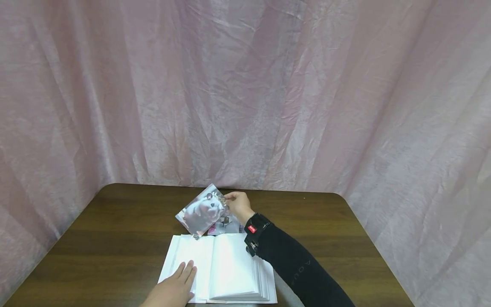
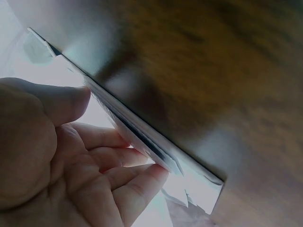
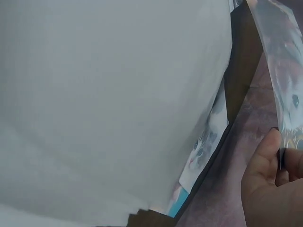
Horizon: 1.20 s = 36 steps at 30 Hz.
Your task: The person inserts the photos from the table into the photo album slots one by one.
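A white book (image 1: 233,264) lies open at blank pages near the front of the table. My left hand (image 1: 171,289) rests on its left page with the fingers extended. In the left wrist view, that hand's fingertips touch the page edges (image 2: 137,137). Beyond the book, my right hand (image 1: 239,206) pinches the corner of a glossy picture (image 1: 203,212) of a pale furry animal, tilted and raised. The right wrist view shows the same picture (image 3: 284,61) between thumb and fingers. More pictures (image 1: 227,224) lie behind the book, partly covered by the held one and the hand.
The brown wooden table (image 1: 115,251) has rounded far corners. Pink curtains (image 1: 245,94) hang close behind its back edge. My right forearm in a black sleeve (image 1: 307,266) crosses over the book's right side and hides part of it.
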{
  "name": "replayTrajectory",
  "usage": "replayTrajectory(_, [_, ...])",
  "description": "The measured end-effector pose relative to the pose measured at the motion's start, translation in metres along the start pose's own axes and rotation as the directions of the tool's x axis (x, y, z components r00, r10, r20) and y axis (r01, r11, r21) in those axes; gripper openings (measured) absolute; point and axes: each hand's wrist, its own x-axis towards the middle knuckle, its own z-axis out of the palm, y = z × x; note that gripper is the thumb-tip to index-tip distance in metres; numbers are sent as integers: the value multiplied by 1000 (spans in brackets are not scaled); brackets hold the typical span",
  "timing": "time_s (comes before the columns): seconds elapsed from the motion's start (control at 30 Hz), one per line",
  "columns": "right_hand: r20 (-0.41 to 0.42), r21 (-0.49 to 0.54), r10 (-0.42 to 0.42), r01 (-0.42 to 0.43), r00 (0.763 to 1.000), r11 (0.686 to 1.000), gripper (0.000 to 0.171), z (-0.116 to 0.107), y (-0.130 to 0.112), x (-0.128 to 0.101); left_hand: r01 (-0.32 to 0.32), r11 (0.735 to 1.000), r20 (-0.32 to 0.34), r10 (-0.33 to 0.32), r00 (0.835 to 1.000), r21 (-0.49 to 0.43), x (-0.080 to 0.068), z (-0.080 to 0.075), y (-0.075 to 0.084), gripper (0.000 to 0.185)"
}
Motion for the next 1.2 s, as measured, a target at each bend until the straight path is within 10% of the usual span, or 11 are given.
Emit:
replayTrajectory(0.63, [60, -221, -62, 74, 996, 973, 17, -7, 10, 9, 2, 1000, -32, -1, 999, 28, -2, 2, 0, 58])
replayTrajectory(1.2, [219, -388, -212, 285, 952, 877, 17, -8, 1, 13, 19, 999, -61, -22, 998, -48, -1, 5, -2, 60])
